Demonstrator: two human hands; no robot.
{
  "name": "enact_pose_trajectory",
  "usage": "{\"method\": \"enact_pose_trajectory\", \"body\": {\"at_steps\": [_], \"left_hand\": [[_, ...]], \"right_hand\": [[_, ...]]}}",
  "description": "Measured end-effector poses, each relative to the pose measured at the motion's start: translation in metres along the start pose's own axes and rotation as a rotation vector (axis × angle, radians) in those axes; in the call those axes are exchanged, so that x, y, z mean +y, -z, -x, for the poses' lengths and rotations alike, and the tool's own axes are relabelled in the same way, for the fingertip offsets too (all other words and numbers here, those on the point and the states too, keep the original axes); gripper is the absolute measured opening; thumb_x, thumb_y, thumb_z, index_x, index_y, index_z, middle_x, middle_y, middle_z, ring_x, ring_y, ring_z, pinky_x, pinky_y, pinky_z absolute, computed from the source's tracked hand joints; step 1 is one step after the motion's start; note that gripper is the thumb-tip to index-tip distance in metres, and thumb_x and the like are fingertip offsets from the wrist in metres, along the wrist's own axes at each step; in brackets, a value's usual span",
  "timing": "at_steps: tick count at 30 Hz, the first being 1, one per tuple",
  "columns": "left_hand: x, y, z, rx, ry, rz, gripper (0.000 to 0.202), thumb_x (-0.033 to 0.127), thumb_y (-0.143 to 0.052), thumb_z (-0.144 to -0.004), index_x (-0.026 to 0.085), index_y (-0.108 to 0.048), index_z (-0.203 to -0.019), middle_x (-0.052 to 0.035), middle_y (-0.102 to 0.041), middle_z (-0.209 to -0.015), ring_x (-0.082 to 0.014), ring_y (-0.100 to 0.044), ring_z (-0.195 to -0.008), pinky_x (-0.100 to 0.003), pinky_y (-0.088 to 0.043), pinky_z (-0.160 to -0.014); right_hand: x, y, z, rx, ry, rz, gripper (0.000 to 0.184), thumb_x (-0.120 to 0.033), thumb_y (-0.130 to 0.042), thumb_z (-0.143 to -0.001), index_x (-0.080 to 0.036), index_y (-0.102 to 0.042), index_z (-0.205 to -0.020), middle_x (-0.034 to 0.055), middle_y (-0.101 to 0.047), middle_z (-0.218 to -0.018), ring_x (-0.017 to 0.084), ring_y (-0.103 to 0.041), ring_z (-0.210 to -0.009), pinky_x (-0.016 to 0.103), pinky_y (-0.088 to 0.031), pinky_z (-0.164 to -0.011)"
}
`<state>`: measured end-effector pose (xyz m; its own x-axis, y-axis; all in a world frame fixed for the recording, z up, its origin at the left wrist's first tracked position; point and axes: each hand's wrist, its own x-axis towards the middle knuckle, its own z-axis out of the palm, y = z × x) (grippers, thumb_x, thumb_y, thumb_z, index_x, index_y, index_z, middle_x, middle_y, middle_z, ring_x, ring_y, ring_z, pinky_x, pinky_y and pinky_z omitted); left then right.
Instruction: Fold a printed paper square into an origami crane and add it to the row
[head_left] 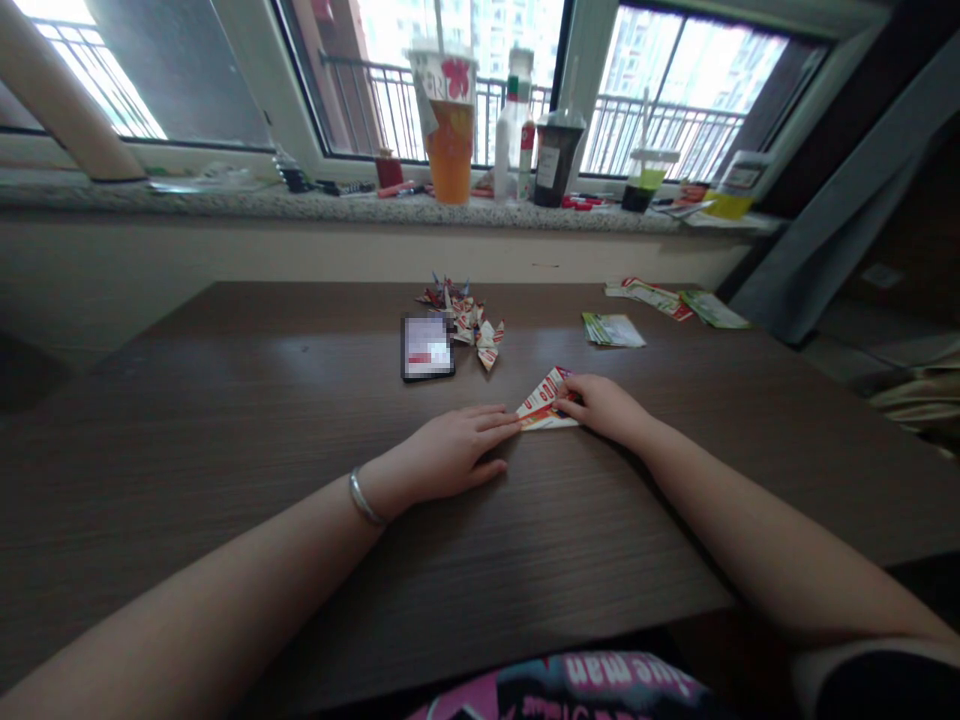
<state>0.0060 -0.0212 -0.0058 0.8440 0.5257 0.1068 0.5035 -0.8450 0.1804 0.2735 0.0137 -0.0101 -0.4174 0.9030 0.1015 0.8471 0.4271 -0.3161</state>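
Observation:
A printed paper sheet folded into a triangle (546, 403) lies flat on the dark wooden table (225, 420). My left hand (450, 450), with a silver bracelet on its wrist, lies flat with fingers stretched out, its fingertips touching the triangle's left corner. My right hand (604, 405) rests on the paper's right side, fingers curled down and pressing on it. Beyond the hands sits a small heap of folded paper cranes (466, 318) next to a phone (427, 347).
Small stacks of printed paper lie at the table's far right: one green (613, 329), others (651, 295) nearer the wall. The stone windowsill (225, 200) holds an orange drink cup (450, 125), bottles, a dark cup (556, 158) and small items.

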Motion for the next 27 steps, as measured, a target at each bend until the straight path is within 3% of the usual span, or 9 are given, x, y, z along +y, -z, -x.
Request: {"method": "enact_pose_trajectory", "body": {"at_steps": [7, 13, 16, 27], "left_hand": [[-0.002, -0.003, 0.001, 0.022, -0.032, -0.012, 0.053, 0.036, -0.051, -0.093, 0.019, -0.04, -0.142, -0.0049, -0.045, -0.146, -0.0237, -0.037, -0.135, -0.039, -0.032, -0.113], [0.0, -0.003, 0.0, 0.021, -0.031, -0.036, 0.055, 0.035, -0.052, -0.093, 0.02, -0.038, -0.144, -0.0052, -0.044, -0.146, -0.0243, -0.037, -0.136, -0.039, -0.031, -0.113], [0.002, -0.001, -0.002, 0.016, -0.033, -0.054, 0.054, 0.035, -0.051, -0.093, 0.019, -0.039, -0.143, -0.0059, -0.044, -0.147, -0.0244, -0.037, -0.136, -0.039, -0.031, -0.113], [0.003, -0.001, -0.003, 0.075, -0.041, -0.111, 0.05, 0.036, -0.054, -0.091, 0.021, -0.046, -0.138, -0.007, -0.053, -0.139, -0.027, -0.045, -0.128, -0.044, -0.035, -0.108]], "right_hand": [[-0.001, 0.003, 0.004, 0.007, 0.011, 0.096, 0.019, -0.034, -0.055, -0.089, -0.019, -0.06, -0.078, 0.0054, -0.066, -0.083, 0.018, -0.056, -0.076, 0.027, -0.037, -0.066], [-0.025, 0.004, 0.011, 0.151, 0.187, 0.369, 0.027, -0.039, -0.049, -0.092, -0.017, -0.064, -0.087, 0.0106, -0.065, -0.095, 0.024, -0.055, -0.091, 0.036, -0.038, -0.084], [-0.035, 0.001, 0.011, 0.122, 0.272, 0.36, 0.029, -0.036, -0.043, -0.096, -0.017, -0.065, -0.09, 0.0098, -0.065, -0.092, 0.023, -0.054, -0.094, 0.037, -0.036, -0.09], [-0.025, -0.01, -0.001, 0.089, 0.241, 0.205, 0.018, -0.031, -0.055, -0.091, -0.017, -0.063, -0.083, 0.006, -0.066, -0.086, 0.021, -0.058, -0.088, 0.036, -0.039, -0.091]]}}
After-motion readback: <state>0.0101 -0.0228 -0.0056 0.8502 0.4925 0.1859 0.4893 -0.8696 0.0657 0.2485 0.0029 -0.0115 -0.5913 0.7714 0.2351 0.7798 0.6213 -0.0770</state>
